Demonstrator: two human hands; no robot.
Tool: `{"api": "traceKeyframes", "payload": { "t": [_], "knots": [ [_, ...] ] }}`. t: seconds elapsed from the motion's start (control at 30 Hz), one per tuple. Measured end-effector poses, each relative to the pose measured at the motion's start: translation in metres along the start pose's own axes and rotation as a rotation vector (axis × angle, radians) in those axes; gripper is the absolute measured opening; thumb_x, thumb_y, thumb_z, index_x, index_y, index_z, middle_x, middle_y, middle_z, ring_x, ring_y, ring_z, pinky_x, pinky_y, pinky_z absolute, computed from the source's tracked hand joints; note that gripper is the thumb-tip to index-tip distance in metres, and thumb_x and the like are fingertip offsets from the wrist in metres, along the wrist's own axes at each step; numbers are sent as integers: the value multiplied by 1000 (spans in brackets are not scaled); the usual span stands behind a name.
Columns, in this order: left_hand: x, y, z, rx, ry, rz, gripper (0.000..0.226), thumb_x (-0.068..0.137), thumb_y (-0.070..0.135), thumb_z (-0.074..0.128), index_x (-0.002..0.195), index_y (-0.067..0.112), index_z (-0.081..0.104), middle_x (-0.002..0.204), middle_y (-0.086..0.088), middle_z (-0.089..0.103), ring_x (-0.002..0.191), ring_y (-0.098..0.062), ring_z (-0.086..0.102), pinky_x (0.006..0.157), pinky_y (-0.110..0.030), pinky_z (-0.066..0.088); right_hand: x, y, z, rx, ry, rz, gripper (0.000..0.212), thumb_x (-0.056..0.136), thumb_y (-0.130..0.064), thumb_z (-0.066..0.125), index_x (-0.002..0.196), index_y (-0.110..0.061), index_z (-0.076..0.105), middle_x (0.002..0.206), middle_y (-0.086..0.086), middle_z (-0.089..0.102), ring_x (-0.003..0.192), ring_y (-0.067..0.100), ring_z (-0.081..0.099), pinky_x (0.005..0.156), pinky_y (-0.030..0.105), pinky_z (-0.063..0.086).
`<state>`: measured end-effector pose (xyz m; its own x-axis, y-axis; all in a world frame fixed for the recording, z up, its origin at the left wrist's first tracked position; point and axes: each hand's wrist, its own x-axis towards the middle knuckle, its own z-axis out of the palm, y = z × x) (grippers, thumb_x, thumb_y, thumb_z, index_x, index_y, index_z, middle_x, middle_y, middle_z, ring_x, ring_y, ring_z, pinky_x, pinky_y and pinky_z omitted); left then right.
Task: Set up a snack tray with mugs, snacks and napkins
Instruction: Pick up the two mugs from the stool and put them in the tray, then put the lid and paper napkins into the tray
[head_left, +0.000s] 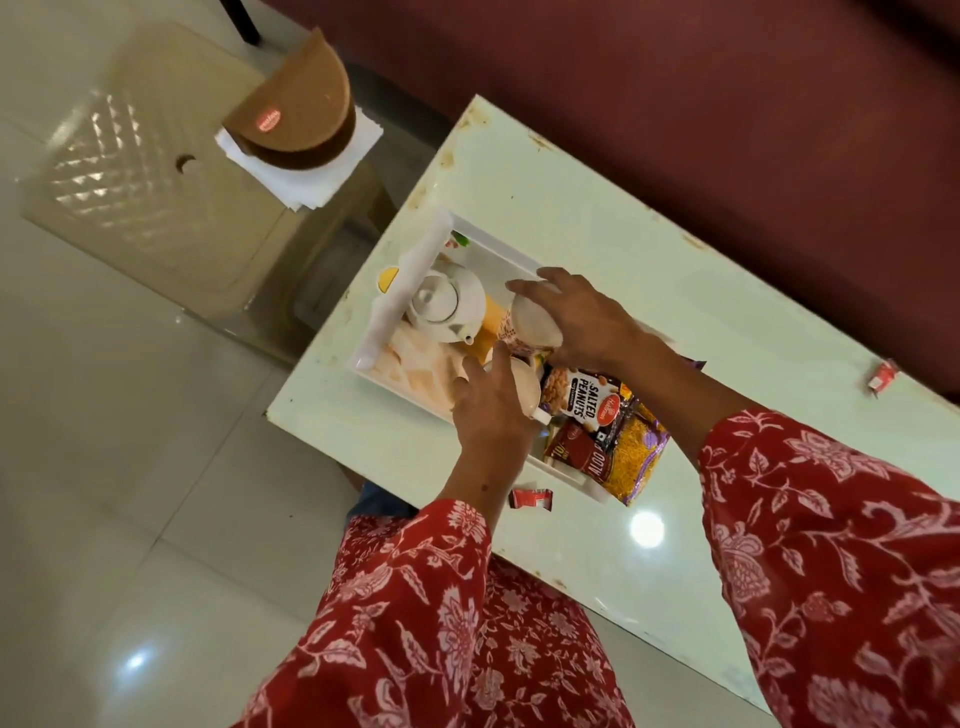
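- Right now the right hand (582, 322) curls its fingers (524, 287) over a patterned mug (530, 327) in the white tray (410, 270).
- Left hand (493, 410) wraps a cream mug (524, 387) beside it.
- Teapot (441, 301), napkins (415, 366) and the peanut packet (582, 395) share the tray on the worktop (623, 234).

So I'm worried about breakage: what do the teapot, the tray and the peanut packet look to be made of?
The teapot looks like glazed white ceramic, going by its smooth, softly shiny lid and spout. The tray seems to be white moulded plastic, with thin matte walls, though I can't be certain. The peanut packet looks like a glossy printed foil or plastic pouch, slightly crinkled.
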<state>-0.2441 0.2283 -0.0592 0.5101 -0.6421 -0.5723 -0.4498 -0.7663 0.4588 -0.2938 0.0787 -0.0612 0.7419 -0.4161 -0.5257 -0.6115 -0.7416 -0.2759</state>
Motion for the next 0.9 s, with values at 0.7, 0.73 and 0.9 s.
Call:
{"api": "traceKeyframes", "payload": {
  "t": [0.7,0.73,0.9],
  "knots": [
    [136,-104,-261,-112,377,145,50,80,21,65,123,2,47,122,-18,57,114,-33,52,93,-35,40,134,-175,-94,662,317,207,49,90,-24,59,135,-12,43,138,10,51,124,26,51,100,35,44],
    [144,-107,-267,-102,370,169,48,80,20,65,122,3,48,121,-18,58,112,-32,54,92,-34,41,145,-181,-93,723,310,235,48,89,-22,59,134,-11,45,137,10,52,122,26,52,99,35,45],
    [182,-118,-280,-22,294,266,47,79,15,65,123,6,50,121,-14,59,110,-29,56,87,-31,44,202,-195,-81,929,271,434,50,87,-26,63,132,-10,46,132,11,56,119,26,54,96,34,45]
  ]
}}
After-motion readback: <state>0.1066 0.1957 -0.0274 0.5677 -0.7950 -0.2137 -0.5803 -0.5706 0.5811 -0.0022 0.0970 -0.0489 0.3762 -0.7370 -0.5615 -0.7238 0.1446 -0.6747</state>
